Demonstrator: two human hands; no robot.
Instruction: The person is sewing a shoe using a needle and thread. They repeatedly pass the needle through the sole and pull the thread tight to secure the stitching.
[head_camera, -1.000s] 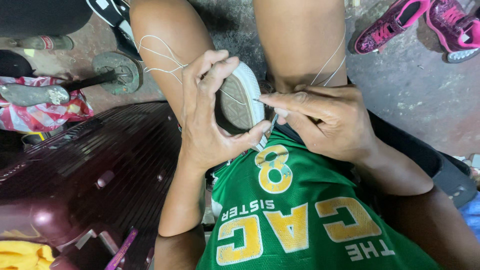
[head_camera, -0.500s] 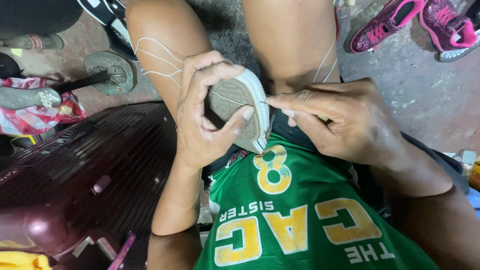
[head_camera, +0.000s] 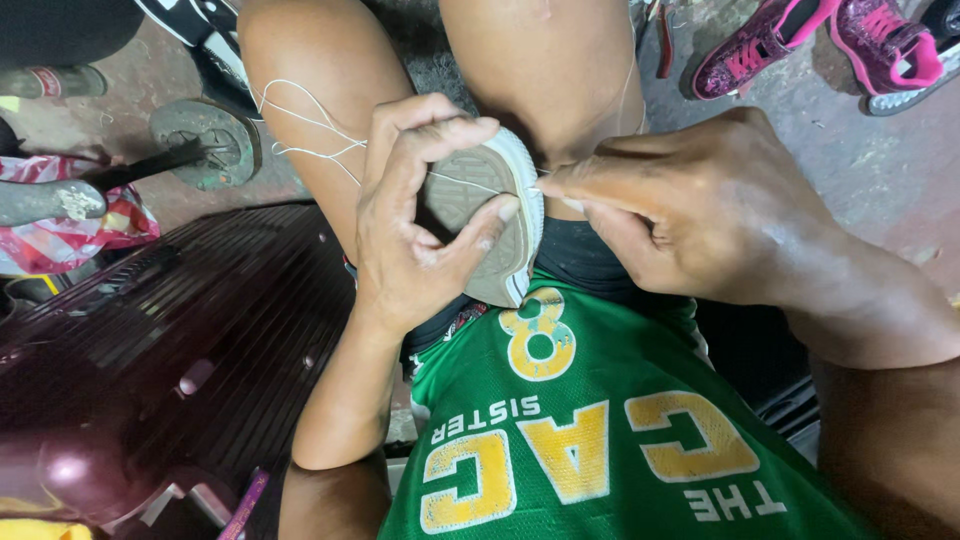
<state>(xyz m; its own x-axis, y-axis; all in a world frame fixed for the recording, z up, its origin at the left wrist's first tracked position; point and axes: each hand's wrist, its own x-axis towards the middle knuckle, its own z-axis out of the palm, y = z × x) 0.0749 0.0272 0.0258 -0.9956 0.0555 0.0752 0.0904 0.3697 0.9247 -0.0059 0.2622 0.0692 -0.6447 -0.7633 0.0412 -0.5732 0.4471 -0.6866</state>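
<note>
Grey-soled shoe (head_camera: 490, 215) upright, sole leftward

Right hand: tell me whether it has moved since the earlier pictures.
Yes. The right hand has moved up the frame, away from the green jersey, its fingertips now at the shoe rim.

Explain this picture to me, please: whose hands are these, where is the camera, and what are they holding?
There is no machine here. A person wears a camera on the head, so you look down over a green jersey with yellow print at their own two bare hands. The left hand wraps around a small grey-soled shoe with a white rim, sole facing up, between the knees. The right hand pinches something at the shoe's rim; it is too small to identify. A thin white thread runs across the sole and trails over the left thigh. On the concrete ground lie pink sneakers, a round metal stand and a dark ribbed suitcase.
</note>
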